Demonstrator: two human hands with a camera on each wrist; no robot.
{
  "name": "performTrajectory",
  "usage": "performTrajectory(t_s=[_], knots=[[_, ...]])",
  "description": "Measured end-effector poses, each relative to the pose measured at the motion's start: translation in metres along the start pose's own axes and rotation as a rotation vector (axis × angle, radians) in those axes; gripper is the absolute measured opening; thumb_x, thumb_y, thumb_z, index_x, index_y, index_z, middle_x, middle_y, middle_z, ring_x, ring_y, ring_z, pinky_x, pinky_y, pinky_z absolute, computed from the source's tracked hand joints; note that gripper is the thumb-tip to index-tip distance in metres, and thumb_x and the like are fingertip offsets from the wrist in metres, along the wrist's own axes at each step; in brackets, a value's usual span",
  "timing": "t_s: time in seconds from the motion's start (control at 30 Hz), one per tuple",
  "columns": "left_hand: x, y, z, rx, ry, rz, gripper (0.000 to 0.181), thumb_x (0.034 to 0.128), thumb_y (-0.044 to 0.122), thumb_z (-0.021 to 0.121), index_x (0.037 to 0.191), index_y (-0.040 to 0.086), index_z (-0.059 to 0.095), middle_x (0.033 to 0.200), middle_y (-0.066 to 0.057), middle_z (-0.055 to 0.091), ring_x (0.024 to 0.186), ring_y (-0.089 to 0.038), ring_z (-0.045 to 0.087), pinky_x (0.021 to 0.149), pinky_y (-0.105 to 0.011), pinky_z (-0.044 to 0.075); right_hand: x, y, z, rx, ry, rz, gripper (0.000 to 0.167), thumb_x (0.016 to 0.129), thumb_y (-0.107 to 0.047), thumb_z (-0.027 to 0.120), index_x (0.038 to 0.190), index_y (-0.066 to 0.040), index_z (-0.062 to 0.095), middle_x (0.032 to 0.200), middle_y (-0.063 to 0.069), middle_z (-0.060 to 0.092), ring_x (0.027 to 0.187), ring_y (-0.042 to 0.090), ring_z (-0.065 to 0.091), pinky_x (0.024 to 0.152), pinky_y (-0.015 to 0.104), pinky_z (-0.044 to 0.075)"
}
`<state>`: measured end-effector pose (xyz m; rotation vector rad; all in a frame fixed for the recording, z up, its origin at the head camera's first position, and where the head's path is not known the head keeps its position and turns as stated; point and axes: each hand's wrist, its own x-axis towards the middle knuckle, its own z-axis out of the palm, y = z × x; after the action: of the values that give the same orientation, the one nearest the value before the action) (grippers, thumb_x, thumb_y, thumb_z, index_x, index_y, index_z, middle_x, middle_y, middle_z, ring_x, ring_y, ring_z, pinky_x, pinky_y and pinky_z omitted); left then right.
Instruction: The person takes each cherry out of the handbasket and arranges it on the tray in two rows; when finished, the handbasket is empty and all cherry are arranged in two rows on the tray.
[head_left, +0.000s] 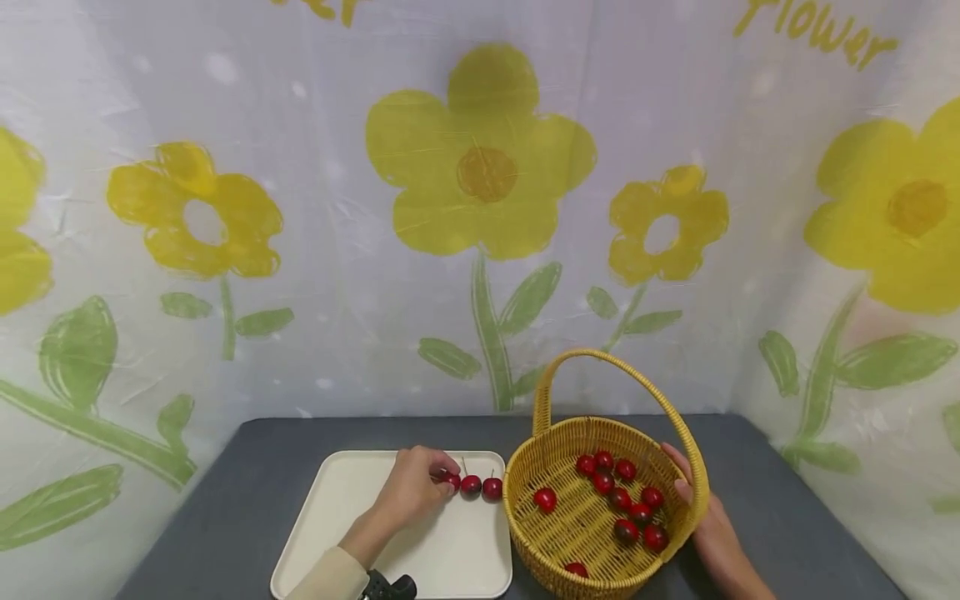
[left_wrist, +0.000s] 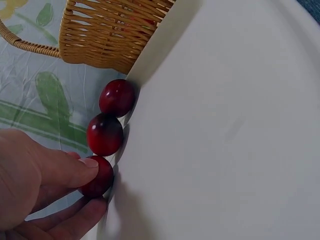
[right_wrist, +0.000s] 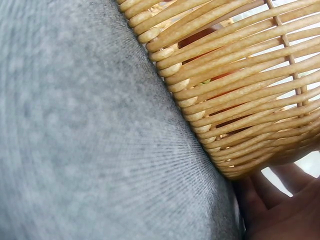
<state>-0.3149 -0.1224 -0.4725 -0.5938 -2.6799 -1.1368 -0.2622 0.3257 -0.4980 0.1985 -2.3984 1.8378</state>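
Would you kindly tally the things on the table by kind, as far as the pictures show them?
Cherries: 14 visible (11 in the basket, 3 on the tray, counting the one the left hand pinches)
Basket: 1
Tray: 1
Total: 16

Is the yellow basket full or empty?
Neither: the basket is partly filled. The head view shows several red cherries inside it, with bare weave showing around them.

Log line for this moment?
left hand: pinches cherry on tray | right hand: touches basket side | tray: two more cherries alongside | basket: several cherries
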Motion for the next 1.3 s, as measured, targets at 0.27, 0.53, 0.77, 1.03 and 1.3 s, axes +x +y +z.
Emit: performTrajectory(t_s=[0.27, 0.53, 0.77, 1.03, 1.3], knots=[[-0.004, 0.002, -0.004, -0.014, -0.012, 0.016, 0.02, 0.0818, -0.011, 0.084, 0.096, 0.003, 0.084, 0.093, -0.007, 0.083, 0.087, -0.023, 0.081, 0.083, -0.045, 0.068, -0.001, 0.0, -0.001, 0.006, -0.006, -0.062, 0.055, 0.122, -0.029, 0.034, 0.175, -0.013, 0.027, 0.153, -0.022, 0.054, 0.133, -0.014, 0.053, 0.1, 0.012, 0.049], [-0.007, 0.003, -0.002, -0.014, -0.013, 0.01, 0.021, 0.0814, -0.011, 0.085, 0.096, 0.004, 0.084, 0.091, -0.006, 0.083, 0.085, -0.019, 0.079, 0.08, -0.042, 0.067, -0.003, -0.001, -0.001, 0.041, -0.034, -0.082, 0.056, 0.122, -0.027, 0.033, 0.174, -0.008, 0.024, 0.158, -0.009, 0.054, 0.136, -0.009, 0.056, 0.102, 0.014, 0.051], [-0.009, 0.004, -0.001, 0.002, -0.002, -0.001, 0.022, 0.081, -0.009, 0.086, 0.097, 0.005, 0.084, 0.089, -0.004, 0.083, 0.082, -0.016, 0.078, 0.078, -0.037, 0.065, -0.004, -0.002, 0.0, 0.014, -0.025, -0.054, 0.057, 0.122, -0.031, 0.032, 0.175, -0.013, 0.024, 0.165, 0.01, 0.047, 0.135, -0.011, 0.055, 0.101, 0.015, 0.052], [-0.011, 0.002, -0.004, -0.058, -0.008, -0.002, 0.025, 0.0807, -0.012, 0.082, 0.102, 0.0, 0.083, 0.095, -0.012, 0.084, 0.088, -0.028, 0.083, 0.083, -0.046, 0.068, -0.004, -0.002, 0.001, 0.019, -0.027, -0.047, 0.056, 0.122, -0.032, 0.032, 0.176, -0.016, 0.024, 0.169, 0.023, 0.04, 0.135, -0.012, 0.054, 0.1, 0.015, 0.052], [-0.014, 0.011, -0.012, -0.148, 0.005, -0.059, 0.025, 0.088, -0.006, 0.083, 0.113, 0.0, 0.082, 0.107, -0.017, 0.083, 0.097, -0.033, 0.083, 0.081, -0.037, 0.069, -0.003, -0.002, 0.001, 0.016, -0.015, -0.059, 0.055, 0.122, -0.029, 0.033, 0.175, -0.016, 0.026, 0.161, -0.003, 0.05, 0.134, -0.013, 0.054, 0.1, 0.013, 0.051]])
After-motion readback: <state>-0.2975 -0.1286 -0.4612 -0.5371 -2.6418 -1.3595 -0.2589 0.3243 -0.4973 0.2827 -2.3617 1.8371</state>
